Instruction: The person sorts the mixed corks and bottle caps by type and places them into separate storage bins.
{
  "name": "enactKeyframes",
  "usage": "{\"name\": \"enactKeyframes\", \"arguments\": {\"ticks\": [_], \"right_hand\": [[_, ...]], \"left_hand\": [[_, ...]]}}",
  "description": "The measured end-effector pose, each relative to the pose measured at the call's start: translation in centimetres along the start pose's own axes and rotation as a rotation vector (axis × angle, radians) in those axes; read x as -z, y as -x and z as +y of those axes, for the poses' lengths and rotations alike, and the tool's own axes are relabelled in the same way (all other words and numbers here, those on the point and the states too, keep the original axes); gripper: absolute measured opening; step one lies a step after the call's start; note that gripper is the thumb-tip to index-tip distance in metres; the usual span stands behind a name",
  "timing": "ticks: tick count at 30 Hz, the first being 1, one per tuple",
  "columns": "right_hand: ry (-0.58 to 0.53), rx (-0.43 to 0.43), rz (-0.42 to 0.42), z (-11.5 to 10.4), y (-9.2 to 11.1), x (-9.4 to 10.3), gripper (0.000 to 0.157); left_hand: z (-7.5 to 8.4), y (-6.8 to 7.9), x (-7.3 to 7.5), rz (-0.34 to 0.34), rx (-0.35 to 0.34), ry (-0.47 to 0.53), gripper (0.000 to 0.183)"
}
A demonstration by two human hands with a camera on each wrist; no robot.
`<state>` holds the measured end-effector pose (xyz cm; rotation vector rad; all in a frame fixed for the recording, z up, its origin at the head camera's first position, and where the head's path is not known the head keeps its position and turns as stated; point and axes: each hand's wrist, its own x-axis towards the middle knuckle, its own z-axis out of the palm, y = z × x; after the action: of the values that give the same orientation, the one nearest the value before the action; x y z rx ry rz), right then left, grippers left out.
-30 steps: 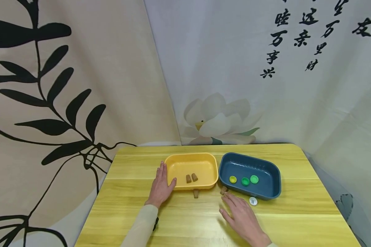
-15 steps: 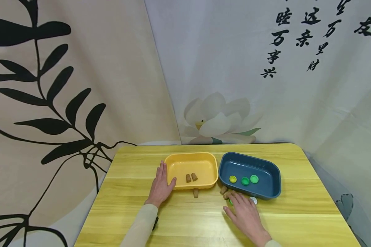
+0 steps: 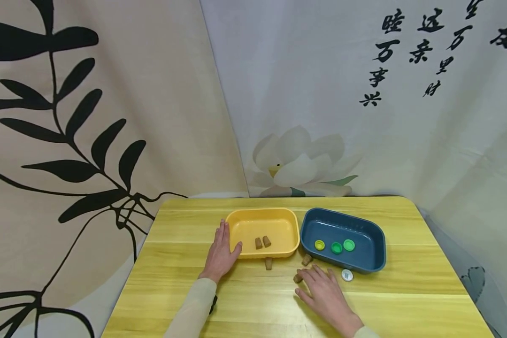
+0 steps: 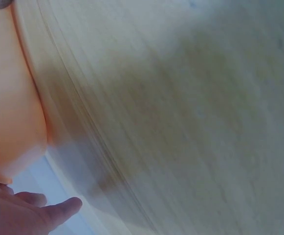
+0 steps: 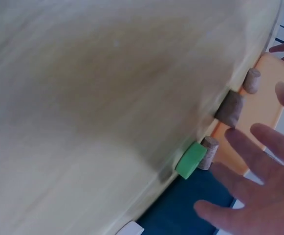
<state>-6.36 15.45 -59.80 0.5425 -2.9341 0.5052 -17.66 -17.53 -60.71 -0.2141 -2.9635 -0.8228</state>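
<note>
My left hand point(image 3: 219, 256) lies along the left side of the yellow tray point(image 3: 287, 218), fingers straight, thumb at its front-left corner. Two corks point(image 3: 258, 243) lie inside. My right hand point(image 3: 324, 293), fingers spread, is over the table. In the right wrist view one fingertip touches or almost touches a tapered cork point(image 5: 229, 108), the cork point(image 3: 297, 278) left of the fingers in the head view. A green bottle cap point(image 5: 190, 160) stands on edge near another cork point(image 5: 208, 152) there; the hand hides this cap in the head view.
A blue tray point(image 3: 373, 234) right of the yellow one holds a yellow cap point(image 3: 319, 245) and two green caps point(image 3: 336, 248). A white cap point(image 3: 347, 275) lies before it. One cork point(image 3: 268, 264) is in front of the yellow tray, another cork point(image 3: 306, 259) near the blue tray's corner.
My right hand first went slightly right, exposing part of a green cap, then back left. The cork at its fingertips has shifted left and nearer. My left hand stays put.
</note>
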Motion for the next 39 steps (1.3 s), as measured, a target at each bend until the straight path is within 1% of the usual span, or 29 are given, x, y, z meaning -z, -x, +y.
{"name": "enactKeyframes", "arguments": {"ticks": [4, 7, 12, 19, 21, 22, 26, 27, 35, 39], "right_hand": [[0.003, 0.044, 0.003, -0.1, -0.2, -0.2, 0.055], [0.032, 0.090, 0.002, -0.1, -0.3, -0.4, 0.060], [0.097, 0.147, -0.003, 0.0, -0.5, -0.5, 0.060], [0.124, 0.144, -0.044, 0.4, -0.9, -0.6, 0.056], [0.124, 0.144, -0.043, 0.6, -1.0, -0.7, 0.052], [0.125, 0.143, -0.041, 0.6, -1.0, -0.8, 0.047], [0.116, 0.141, 0.001, 0.6, -1.1, -1.0, 0.027], [0.111, 0.139, 0.012, 0.6, -1.1, -1.1, 0.024], [0.100, 0.118, 0.062, 0.7, -1.0, -1.4, 0.019], [0.104, 0.134, 0.123, 0.6, -0.8, -1.3, 0.023]], "left_hand": [[-0.1, -0.1, 0.0, -0.004, 0.005, -0.006, 0.087], [0.0, 0.0, 0.0, 0.001, 0.000, -0.005, 0.086], [0.1, 0.0, 0.1, -0.002, -0.001, -0.009, 0.086], [-0.1, -0.1, 0.0, -0.017, 0.010, -0.014, 0.087], [-0.1, 0.0, 0.0, -0.014, 0.009, -0.012, 0.086], [-0.1, 0.0, 0.0, -0.012, 0.008, -0.009, 0.086], [0.0, 0.1, 0.0, -0.002, 0.003, -0.001, 0.086], [0.0, 0.1, 0.0, 0.000, 0.001, 0.002, 0.086], [0.2, 0.1, 0.1, -0.012, 0.015, 0.009, 0.087], [0.3, 0.2, 0.1, -0.008, 0.010, 0.018, 0.087]]}}
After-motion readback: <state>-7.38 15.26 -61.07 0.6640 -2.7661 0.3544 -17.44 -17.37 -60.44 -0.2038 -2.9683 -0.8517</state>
